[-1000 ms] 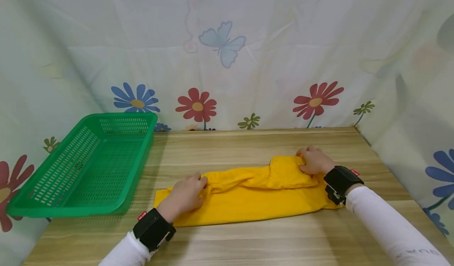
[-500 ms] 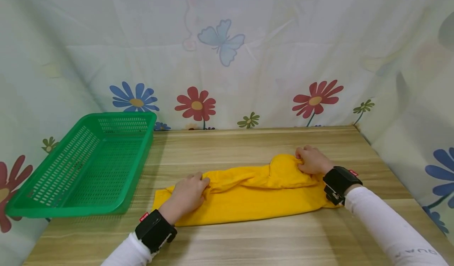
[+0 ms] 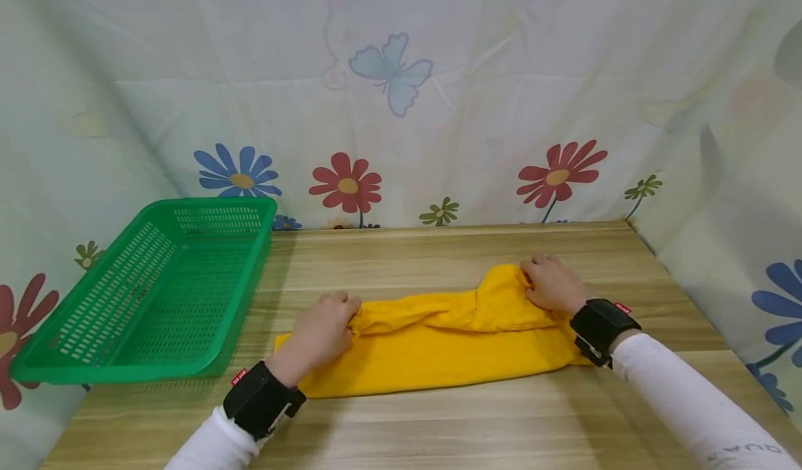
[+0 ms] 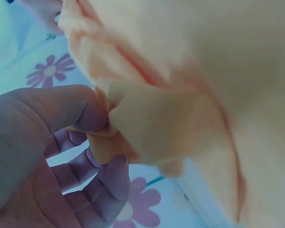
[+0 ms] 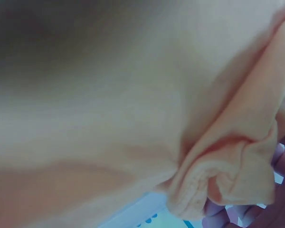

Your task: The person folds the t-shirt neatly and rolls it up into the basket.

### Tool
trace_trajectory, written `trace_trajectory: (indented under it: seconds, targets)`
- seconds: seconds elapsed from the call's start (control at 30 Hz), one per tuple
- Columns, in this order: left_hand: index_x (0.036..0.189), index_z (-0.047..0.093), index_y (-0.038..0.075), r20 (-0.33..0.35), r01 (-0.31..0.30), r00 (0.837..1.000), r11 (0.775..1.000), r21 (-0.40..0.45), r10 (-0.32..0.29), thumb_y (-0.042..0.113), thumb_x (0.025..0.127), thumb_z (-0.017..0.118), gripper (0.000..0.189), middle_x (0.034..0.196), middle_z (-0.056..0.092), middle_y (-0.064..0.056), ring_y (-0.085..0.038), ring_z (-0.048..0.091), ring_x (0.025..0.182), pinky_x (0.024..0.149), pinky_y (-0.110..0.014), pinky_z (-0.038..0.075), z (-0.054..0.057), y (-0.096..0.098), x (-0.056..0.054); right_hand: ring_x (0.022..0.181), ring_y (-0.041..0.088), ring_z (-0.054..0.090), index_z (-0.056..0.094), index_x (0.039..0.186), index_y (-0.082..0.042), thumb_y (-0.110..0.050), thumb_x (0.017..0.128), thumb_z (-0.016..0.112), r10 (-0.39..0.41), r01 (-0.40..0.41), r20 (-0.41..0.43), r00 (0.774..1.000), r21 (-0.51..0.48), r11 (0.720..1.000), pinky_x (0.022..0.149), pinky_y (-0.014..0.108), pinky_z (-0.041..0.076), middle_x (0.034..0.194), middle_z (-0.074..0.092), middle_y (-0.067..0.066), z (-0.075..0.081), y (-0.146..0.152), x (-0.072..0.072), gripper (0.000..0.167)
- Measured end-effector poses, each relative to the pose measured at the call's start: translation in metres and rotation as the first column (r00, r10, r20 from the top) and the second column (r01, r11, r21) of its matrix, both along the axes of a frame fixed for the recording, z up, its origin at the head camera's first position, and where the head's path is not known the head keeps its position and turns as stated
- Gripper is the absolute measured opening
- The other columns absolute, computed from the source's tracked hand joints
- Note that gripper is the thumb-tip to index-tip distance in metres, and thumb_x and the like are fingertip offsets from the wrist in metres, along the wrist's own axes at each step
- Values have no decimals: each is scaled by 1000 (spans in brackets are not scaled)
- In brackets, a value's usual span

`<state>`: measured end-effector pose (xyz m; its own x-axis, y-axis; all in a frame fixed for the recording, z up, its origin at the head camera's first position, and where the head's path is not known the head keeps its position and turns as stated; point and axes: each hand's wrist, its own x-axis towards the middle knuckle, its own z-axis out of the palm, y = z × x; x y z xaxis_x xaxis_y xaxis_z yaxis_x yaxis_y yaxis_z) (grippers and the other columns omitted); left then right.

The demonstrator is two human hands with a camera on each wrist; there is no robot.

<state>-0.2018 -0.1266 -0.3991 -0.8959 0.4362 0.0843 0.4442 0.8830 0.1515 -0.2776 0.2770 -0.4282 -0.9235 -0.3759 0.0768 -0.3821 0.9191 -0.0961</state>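
A yellow cloth garment (image 3: 438,362) lies in a long folded strip on the table, its far edge bunched and twisted. At the strip's left part my left hand (image 3: 321,331) pinches the far edge; the left wrist view shows a fold of the cloth (image 4: 152,118) between thumb and fingers. My right hand (image 3: 554,285) grips the raised far right part, which bulges up beside the fingertips. In the right wrist view the gathered cloth (image 5: 242,166) covers much of that hand's fingers (image 5: 216,221). Which kind of garment it is, I cannot tell.
A green plastic basket (image 3: 169,374) with slotted walls stands at the left of the wood-grain table (image 3: 438,428). Behind and at both sides hangs a pale curtain (image 3: 464,129) printed with flowers and a butterfly. Both wrists wear black straps (image 3: 260,400).
My left hand has moved slightly left and away from me, with the pinched edge in it. The right hand has lifted the far right part of the garment a little higher.
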Motion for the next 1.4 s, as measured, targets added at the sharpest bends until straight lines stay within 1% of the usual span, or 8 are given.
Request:
trace_trajectory:
  seconds: [0.13,0.33,0.57,0.77,0.9,1.07,1.2,1.4]
  targets:
    - [87,58,8,-54,-2,999,999,46,4,-1,78,68,16,73,47,-4,-20,43,64,61,-29,39,11,-8,-8,72,26,44,55,86,-7,-10,77,72,20,-21,-18,1000,-74,997,64,36,42,78,44,8,7,5,2,20]
    - [82,55,9,-96,-61,993,995,75,68,1,77,73,20,71,45,-4,-21,44,65,61,-28,41,35,-21,-20,71,22,45,56,89,-4,-5,77,70,8,-4,18,1000,-197,980,65,33,42,79,47,8,31,12,0,19]
    - [77,50,8,-123,-98,986,990,99,110,3,79,70,20,68,43,-6,-22,44,62,56,-29,36,55,-30,-40,68,23,45,55,87,-2,-6,79,70,0,-4,-28,1000,-158,987,64,34,43,74,49,8,63,12,-11,18]
    - [75,48,7,-153,-120,979,986,118,138,2,80,67,21,67,40,-7,-24,42,62,56,-30,31,59,-39,-62,71,24,45,53,87,-3,-5,81,68,15,-22,-53,998,-146,989,66,35,43,77,47,9,85,7,-28,17]
    - [77,49,6,-161,-148,973,981,123,167,4,82,67,18,68,42,-8,-26,44,64,58,-32,32,65,-39,-77,72,27,46,54,92,0,-5,82,67,13,-31,-126,992,-148,988,69,40,46,80,50,12,104,-1,-41,17]
    - [84,53,5,-119,-234,961,963,135,250,10,85,68,15,77,48,-12,-28,46,73,66,-34,39,73,-35,-90,76,29,46,55,93,0,-6,84,66,-3,-35,-238,971,-158,987,73,42,46,83,50,15,121,-14,-60,15]
    - [87,53,4,-99,-267,955,955,133,281,10,85,67,16,79,48,-13,-28,46,74,66,-34,40,72,-36,-96,77,29,45,53,89,-2,-5,85,65,8,-54,-276,961,-161,986,70,39,43,82,46,14,124,-22,-70,13]
    - [81,50,5,-122,-255,957,963,93,265,5,84,65,15,73,44,-11,-29,45,70,63,-34,35,60,-46,-97,76,28,45,53,90,-3,-7,86,66,14,-53,-239,971,-159,986,70,38,45,85,46,13,117,-29,-71,14]
